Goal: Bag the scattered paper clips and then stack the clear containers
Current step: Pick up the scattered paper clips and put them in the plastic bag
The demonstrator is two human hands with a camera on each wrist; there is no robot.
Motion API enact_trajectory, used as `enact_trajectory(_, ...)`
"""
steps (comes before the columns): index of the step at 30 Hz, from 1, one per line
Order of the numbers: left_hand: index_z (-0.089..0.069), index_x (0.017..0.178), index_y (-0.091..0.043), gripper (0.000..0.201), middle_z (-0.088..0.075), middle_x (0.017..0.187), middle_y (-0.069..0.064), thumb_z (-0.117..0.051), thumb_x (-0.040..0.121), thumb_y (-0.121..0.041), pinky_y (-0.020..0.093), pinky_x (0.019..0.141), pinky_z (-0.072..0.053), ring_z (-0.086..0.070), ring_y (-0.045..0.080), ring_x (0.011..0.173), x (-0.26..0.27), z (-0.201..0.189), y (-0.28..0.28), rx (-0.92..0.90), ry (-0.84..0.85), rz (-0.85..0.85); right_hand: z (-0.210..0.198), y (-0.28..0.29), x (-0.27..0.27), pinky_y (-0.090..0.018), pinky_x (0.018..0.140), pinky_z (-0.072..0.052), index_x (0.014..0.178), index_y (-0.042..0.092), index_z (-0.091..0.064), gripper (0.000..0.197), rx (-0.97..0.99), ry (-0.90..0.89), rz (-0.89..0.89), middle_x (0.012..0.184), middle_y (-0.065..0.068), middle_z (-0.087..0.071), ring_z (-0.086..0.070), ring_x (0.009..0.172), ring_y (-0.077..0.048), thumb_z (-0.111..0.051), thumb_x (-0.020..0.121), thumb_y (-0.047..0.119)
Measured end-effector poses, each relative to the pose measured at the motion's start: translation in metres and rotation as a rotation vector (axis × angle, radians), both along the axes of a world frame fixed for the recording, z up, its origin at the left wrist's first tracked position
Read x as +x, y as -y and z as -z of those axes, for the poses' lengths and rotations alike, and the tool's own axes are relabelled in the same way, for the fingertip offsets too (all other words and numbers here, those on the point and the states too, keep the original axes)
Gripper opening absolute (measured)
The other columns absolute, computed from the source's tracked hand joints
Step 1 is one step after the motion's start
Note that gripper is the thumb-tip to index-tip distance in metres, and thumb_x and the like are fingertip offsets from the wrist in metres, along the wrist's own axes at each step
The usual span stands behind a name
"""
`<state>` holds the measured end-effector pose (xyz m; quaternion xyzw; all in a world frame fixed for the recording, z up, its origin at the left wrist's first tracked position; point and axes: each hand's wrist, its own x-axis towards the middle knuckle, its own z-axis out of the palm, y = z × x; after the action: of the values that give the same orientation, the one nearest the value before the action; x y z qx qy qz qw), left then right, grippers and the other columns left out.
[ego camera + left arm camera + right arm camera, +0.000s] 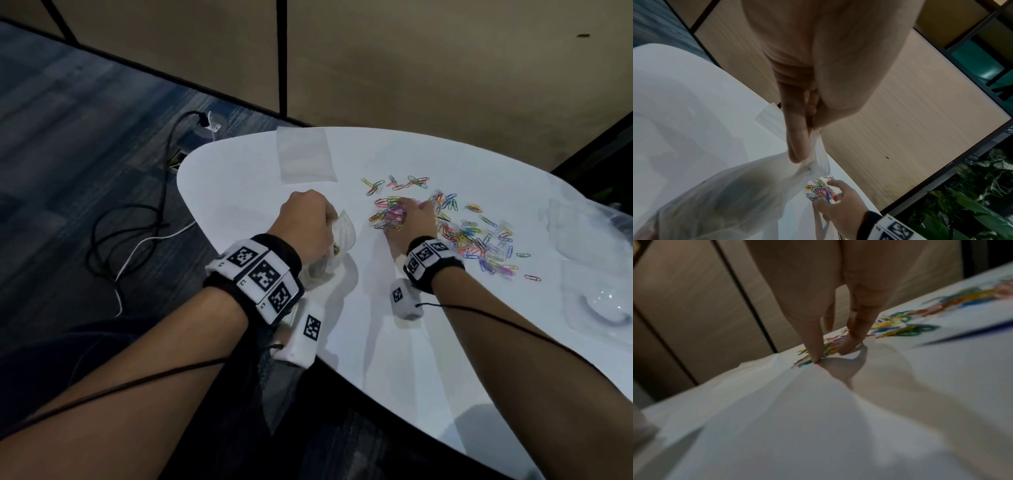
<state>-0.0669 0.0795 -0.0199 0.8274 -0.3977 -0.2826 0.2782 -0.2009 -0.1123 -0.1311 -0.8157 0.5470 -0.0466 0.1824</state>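
Bag [748,186] pinched by left hand [308,222] | right hand [412,219] clutching paper clips [479,240] | clear containers [596,305] apart

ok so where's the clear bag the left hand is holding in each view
Head: the clear bag is left of centre, bunched under the left hand at the table's near-left edge.
Left wrist: it fills the lower left, its rim pinched by the fingers.
Right wrist: I cannot tell; pale creased film at the lower left may be it.
Shared landmark: the coloured paper clips, under the right hand and on the white table.
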Motion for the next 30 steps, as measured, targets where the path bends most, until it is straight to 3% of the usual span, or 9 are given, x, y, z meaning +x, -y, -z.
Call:
enact_trajectory(4, -0.072, 0.115, -0.011, 0.034, -0.070, 0.115, 0.013, -0.049, 0.093, -0.001, 0.039, 0.091, -0.059, -0.072, 0.033, 0.096, -0.001, 0.001, 0.000, 0.017, 0.008, 0.010, 0.013, 0.013, 0.002, -0.044, 0.097, -0.046, 0.139, 0.033, -0.047, 0.049, -0.108, -0.285, -0.283, 0.147, -0.011, -0.035, -0.041, 0.127, -0.038, -0.055, 0.093, 0.016)
enact_trajectory(7, -0.072, 0.116, -0.011, 0.034, -0.070, 0.115, 0.012, -0.049, 0.093, -0.001, 0.039, 0.092, -0.058, -0.071, 0.033, 0.098, -0.001, 0.001, 0.000, 0.017, 0.017, 0.008, 0.013, 0.014, -0.001, -0.036, 0.084, -0.052, 0.119, 0.017, -0.066, 0.031, -0.172, -0.260, -0.388, 0.117, -0.015, -0.060, -0.058, 0.107, -0.036, -0.056, 0.091, 0.009)
enact_trajectory(10, -0.072, 0.115, -0.011, 0.034, -0.070, 0.113, 0.014, -0.049, 0.093, -0.001, 0.040, 0.089, -0.059, -0.071, 0.035, 0.097, -0.003, 0.001, 0.001, 0.012, -0.003, 0.008, 0.000, 0.011, -0.009, -0.028, 0.069, -0.053, 0.090, 0.003, -0.074, 0.022, -0.172, -0.214, -0.315, 0.087, -0.014, -0.069, -0.065, 0.078, -0.028, -0.059, 0.094, 0.018)
enact_trajectory(14, -0.073, 0.114, -0.011, 0.034, -0.070, 0.113, 0.013, -0.049, 0.093, -0.001, 0.041, 0.089, -0.059, -0.071, 0.036, 0.095, -0.005, 0.001, 0.003, 0.023, -0.010, 0.012, -0.014, 0.022, -0.025, -0.029, 0.080, -0.056, 0.084, 0.007, -0.078, 0.026, -0.035, -0.170, -0.116, 0.080, -0.010, -0.072, -0.065, 0.077, -0.021, -0.068, 0.090, 0.030)
enact_trajectory(19, -0.072, 0.115, -0.010, 0.033, -0.070, 0.114, 0.014, -0.048, 0.094, -0.003, 0.041, 0.092, -0.058, -0.071, 0.035, 0.097, -0.006, 0.002, 0.002, 0.025, -0.019, 0.007, -0.026, 0.040, -0.060, -0.030, 0.087, -0.057, 0.081, 0.017, -0.080, 0.011, 0.247, 0.142, 0.174, 0.082, -0.002, -0.077, -0.073, 0.086, -0.017, -0.079, 0.078, 0.028)
enact_trajectory(21, -0.072, 0.116, -0.010, 0.033, -0.070, 0.114, 0.014, -0.049, 0.093, -0.003, 0.041, 0.092, -0.058, -0.071, 0.036, 0.097, -0.007, 0.003, 0.004, 0.025, -0.022, 0.005, -0.036, 0.034, -0.067, -0.036, 0.089, -0.058, 0.078, 0.012, -0.080, 0.009, 0.461, 0.468, 0.302, 0.081, -0.006, -0.078, -0.074, 0.088, -0.021, -0.081, 0.077, 0.021)
enact_trajectory(23, -0.072, 0.116, -0.010, 0.033, -0.070, 0.114, 0.014, -0.049, 0.093, -0.003, 0.041, 0.091, -0.058, -0.071, 0.036, 0.097, -0.008, 0.004, 0.005, 0.027, -0.024, 0.003, -0.048, 0.018, -0.065, -0.033, 0.087, -0.059, 0.088, -0.002, -0.075, 0.012, 0.682, 0.859, 0.378, 0.086, -0.016, -0.076, -0.074, 0.091, -0.029, -0.077, 0.080, 0.006)
enact_trajectory(26, -0.072, 0.116, -0.009, 0.034, -0.070, 0.114, 0.016, -0.048, 0.093, -0.003, 0.042, 0.092, -0.058, -0.071, 0.038, 0.098, -0.010, 0.004, 0.006, 0.023, -0.017, 0.009, -0.071, -0.023, -0.046, -0.023, 0.079, -0.059, 0.098, -0.012, -0.067, 0.014, 0.968, 1.164, 0.315, 0.089, -0.018, -0.074, -0.073, 0.087, -0.023, -0.065, 0.088, -0.003)
enact_trajectory(30, -0.076, 0.107, -0.010, 0.032, -0.073, 0.105, 0.017, -0.050, 0.092, -0.001, 0.043, 0.087, -0.060, -0.072, 0.038, 0.092, -0.009, 0.006, 0.007, 0.008, -0.002, 0.020, -0.079, -0.072, -0.017, -0.022, 0.080, -0.058, 0.098, -0.011, -0.065, 0.012, 1.173, 1.198, 0.172, 0.088, -0.014, -0.074, -0.072, 0.084, -0.018, -0.058, 0.092, -0.003)
